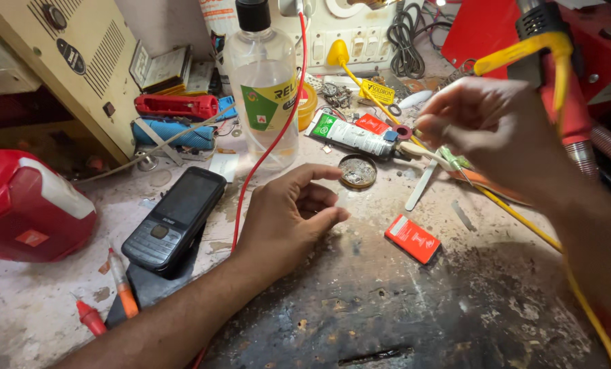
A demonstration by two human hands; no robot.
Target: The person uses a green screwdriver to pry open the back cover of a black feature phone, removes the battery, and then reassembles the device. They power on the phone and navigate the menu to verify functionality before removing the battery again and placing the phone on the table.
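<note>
My left hand (288, 215) rests on the stained workbench (387, 294) with fingers loosely curled and nothing in it, just right of a black keypad phone (172, 219). A small round tin (357, 171) lies just beyond its fingertips. My right hand (486, 130) hovers above the bench at the right, blurred, its fingers pinched on a thin tool with a pale handle (425, 154). A yellow cable (517, 215) runs under that hand. A small red flat pack (412, 238) lies between the two hands.
A clear liquid bottle (263, 89) with a black cap stands behind the phone, and a red wire (278, 137) crosses in front of it. A tube (353, 135), a red container (25, 205), a beige metal box (73, 61), red-tipped probes (107, 301) and a red tool (558, 75) crowd the bench.
</note>
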